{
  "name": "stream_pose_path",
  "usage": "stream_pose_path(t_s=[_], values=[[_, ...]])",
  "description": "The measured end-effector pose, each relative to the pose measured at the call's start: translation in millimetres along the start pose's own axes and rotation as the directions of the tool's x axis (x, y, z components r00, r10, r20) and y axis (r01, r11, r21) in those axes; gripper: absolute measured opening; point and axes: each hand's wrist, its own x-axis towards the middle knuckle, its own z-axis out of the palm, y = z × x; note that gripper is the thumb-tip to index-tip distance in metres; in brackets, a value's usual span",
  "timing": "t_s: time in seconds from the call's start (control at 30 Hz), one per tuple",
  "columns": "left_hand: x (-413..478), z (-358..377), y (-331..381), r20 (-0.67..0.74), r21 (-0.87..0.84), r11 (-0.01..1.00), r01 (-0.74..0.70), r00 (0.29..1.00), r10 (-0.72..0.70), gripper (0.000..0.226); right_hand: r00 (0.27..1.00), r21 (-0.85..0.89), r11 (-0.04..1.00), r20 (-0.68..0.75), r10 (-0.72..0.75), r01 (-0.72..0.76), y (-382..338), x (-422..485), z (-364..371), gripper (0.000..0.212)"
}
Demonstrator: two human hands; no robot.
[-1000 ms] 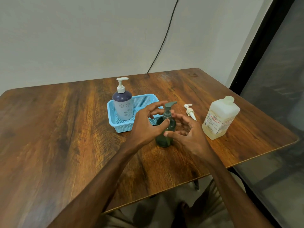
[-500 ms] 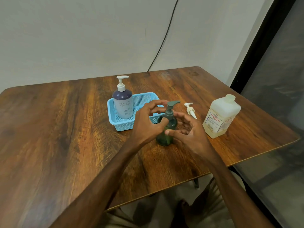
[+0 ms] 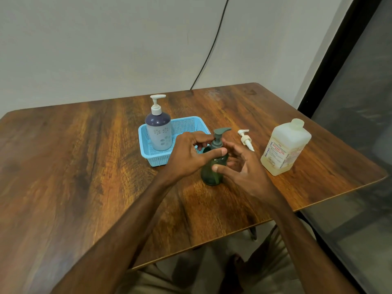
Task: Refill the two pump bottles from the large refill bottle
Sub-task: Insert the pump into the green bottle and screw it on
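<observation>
A dark green pump bottle [image 3: 212, 176] stands upright on the wooden table [image 3: 84, 166], just in front of the basket. My left hand [image 3: 186, 155] grips its grey-green pump [image 3: 220, 131] at the collar, with the thumb lying across the bottle's shoulder. My right hand [image 3: 244, 168] holds the bottle's body from the right, thumb on the front and fingers curled round the far side. A purple and white pump bottle [image 3: 158, 132] stands in the blue basket [image 3: 186, 124]. The large, pale refill bottle [image 3: 284, 149] stands at the right with no pump in its neck.
A loose white pump [image 3: 246, 140] lies on the table between the green bottle and the refill bottle. The table's right edge runs close behind the refill bottle. A black cable [image 3: 212, 45] hangs down the wall behind the table.
My left hand's fingers have drawn in from above the pump down to its collar. The green bottle stands where it was, and my right hand keeps its hold.
</observation>
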Motion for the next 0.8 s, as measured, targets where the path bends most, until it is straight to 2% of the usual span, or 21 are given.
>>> stream_pose_path(t_s=[0.1, 0.23, 0.33, 0.4, 0.47, 0.67, 0.8], values=[[4, -3, -5, 0.030, -0.002, 1.000, -0.006, 1.000, 0.006, 0.029, 1.000, -0.020, 1.000, -0.015, -0.012, 0.012, 0, -2, 3, 0.072], [-8, 10, -4, -0.112, 0.058, 0.997, 0.050, 0.993, -0.043, 0.042, 0.998, -0.045, 0.999, -0.066, 0.006, -0.009, 5, -9, 9, 0.080], [-10, 13, -3, -0.172, 0.117, 0.992, 0.042, 0.985, -0.022, 0.038, 0.992, -0.136, 0.991, -0.128, -0.001, -0.017, 10, -11, 21, 0.079], [-7, 9, -3, -0.129, 0.118, 0.993, 0.008, 0.992, 0.008, 0.035, 0.987, -0.194, 0.981, -0.156, -0.037, 0.007, 12, -8, 22, 0.074], [-2, 4, -4, -0.056, 0.067, 0.997, -0.027, 0.998, 0.030, 0.028, 0.992, -0.206, 0.978, -0.116, -0.055, 0.030, 11, -3, 18, 0.073], [10, -3, -12, 0.110, -0.064, 0.995, -0.079, 0.990, 0.086, 0.023, 0.999, -0.109, 0.994, 0.051, 0.000, 0.006, 8, 6, 1, 0.061], [15, -5, -12, 0.177, -0.097, 0.991, -0.095, 0.978, 0.111, 0.024, 0.989, -0.076, 0.997, 0.144, 0.044, -0.034, 8, 14, -12, 0.063]])
